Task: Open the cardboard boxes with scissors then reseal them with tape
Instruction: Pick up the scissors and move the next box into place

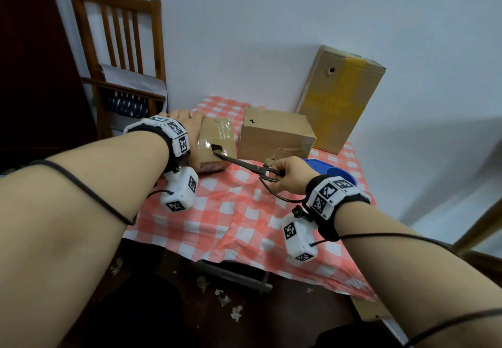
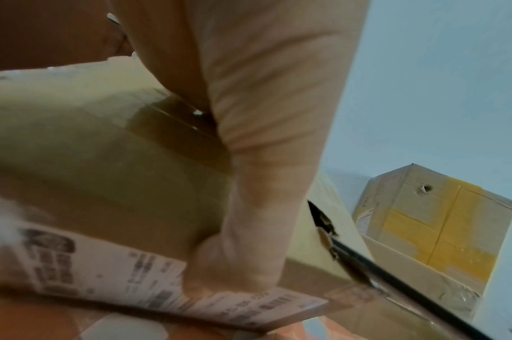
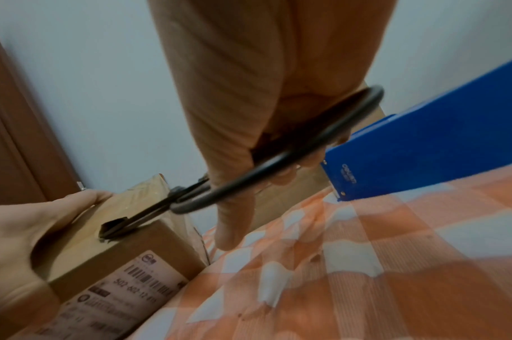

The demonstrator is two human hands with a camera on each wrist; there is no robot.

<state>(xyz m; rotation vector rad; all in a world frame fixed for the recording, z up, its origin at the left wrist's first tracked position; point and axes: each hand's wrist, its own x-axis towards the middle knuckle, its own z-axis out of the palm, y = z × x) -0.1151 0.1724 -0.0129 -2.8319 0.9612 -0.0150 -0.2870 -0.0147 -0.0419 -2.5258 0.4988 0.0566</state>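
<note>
Two grips: left hand (image 1: 187,122) round small box (image 1: 218,137), right hand (image 1: 291,177) round scissors (image 1: 244,164), tips inside.

The tablecloth (image 1: 231,212) is checked salmon-red and white. The tall box (image 1: 320,76) is brown with yellow tape (image 1: 335,108), and the scissors (image 1: 239,161) are black

Table (image 1: 190,225): covered by a red-and-white checked cloth (image 1: 260,206).
Left: small box (image 1: 217,137).
Middle: medium box (image 1: 274,135).
Back right: tall box (image 1: 339,97), upright.
Right: blue object (image 1: 330,170).
</note>
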